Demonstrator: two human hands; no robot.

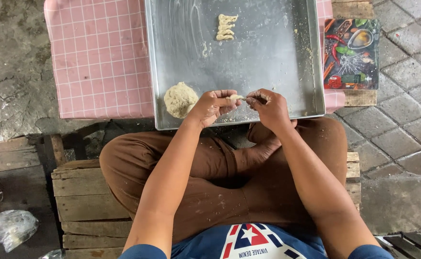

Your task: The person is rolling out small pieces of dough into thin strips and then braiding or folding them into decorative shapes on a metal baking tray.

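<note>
- Now both hands pinch one small dough piece [236,97]: left hand [212,106], right hand [268,106].
- Dough ball [180,100] sits just beyond the left hand (on the metal tray [268,62]).
- Best to twist gently, evenly.

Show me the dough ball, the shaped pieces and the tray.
dough ball [180,100], head view, middle of the lump.
shaped pieces [226,27], head view, centre of the pile.
metal tray [268,62], head view, bare floor.

Tray [268,57]: dull grey sheet metal, smeared and floury. Dough lump [180,100] at its near left corner: pale, rough, crumbly. Shaped dough pieces [226,27] near its far edge: smooth, matt. Tablecloth [100,57]: pink checked cloth. Cutting board [351,53]: glossy, printed. Crate [83,201]: rough bare wood.
</note>
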